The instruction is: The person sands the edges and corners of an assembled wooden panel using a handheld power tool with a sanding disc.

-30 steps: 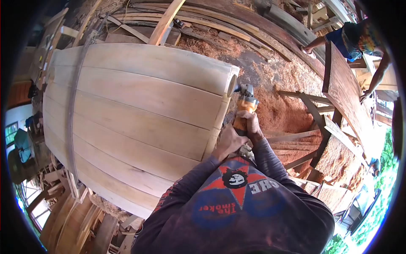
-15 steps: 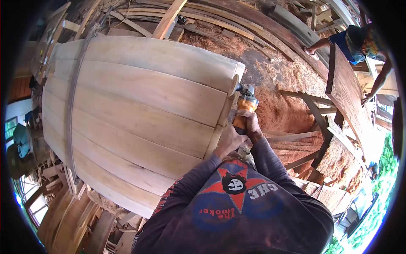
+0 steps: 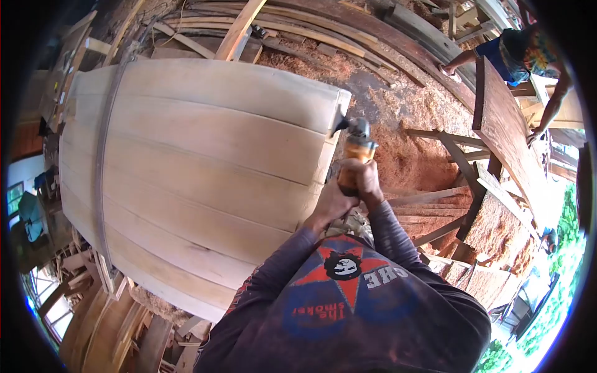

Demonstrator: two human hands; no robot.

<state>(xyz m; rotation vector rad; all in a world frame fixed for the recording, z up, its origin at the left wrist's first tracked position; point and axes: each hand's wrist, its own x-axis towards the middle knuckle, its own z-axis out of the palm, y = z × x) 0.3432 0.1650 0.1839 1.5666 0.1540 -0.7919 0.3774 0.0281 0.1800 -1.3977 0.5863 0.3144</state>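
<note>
Both of my hands are wrapped around an orange-and-black angle grinder [image 3: 359, 151]. My left hand [image 3: 334, 202] grips the rear of its body, low and to the left. Closed farther forward on the right side is my right hand [image 3: 368, 182]. The grinder's disc [image 3: 339, 122], blurred and seen nearly edge-on, is at the right end of a large pale wooden panel [image 3: 217, 146] made of several joined planks. Whether the disc touches the wood I cannot tell. A long, narrow strip [image 3: 102, 161] crosses the panel near its left end.
Reddish shavings [image 3: 404, 165] cover the ground to the right, around a dark wooden trestle [image 3: 463, 158]. Another person [image 3: 528, 56] leans a hand on a brown board [image 3: 507, 133] there. Long planks [image 3: 298, 28] lie behind the panel, and wood offcuts [image 3: 112, 323] pile up lower left.
The grinder has tilted, so its disc appears darker and more edge-on against the panel end. My hands keep their hold. The view has shifted slightly.
</note>
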